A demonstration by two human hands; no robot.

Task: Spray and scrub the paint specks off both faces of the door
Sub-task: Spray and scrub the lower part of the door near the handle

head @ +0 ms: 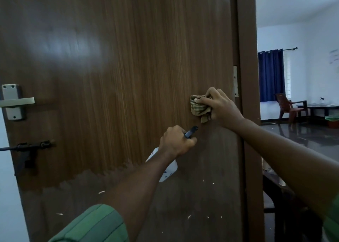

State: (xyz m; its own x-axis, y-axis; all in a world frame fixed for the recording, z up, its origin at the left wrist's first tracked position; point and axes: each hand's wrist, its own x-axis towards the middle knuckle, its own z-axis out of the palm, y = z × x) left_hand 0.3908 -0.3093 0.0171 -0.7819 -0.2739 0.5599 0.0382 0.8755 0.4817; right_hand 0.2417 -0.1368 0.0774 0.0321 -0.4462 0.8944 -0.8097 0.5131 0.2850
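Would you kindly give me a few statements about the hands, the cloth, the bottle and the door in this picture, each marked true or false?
1. The right hand holds a bunched cloth against the door. True.
2. The left hand is idle and holds nothing. False: its grip is round the neck of a white spray bottle.
3. Pale paint specks show on the lower part of the door. True.
4. The cloth is pressed near the lever handle. False: it is near the hinge side, opposite the handle.
5. The bottle's dark nozzle points up towards the cloth. True.
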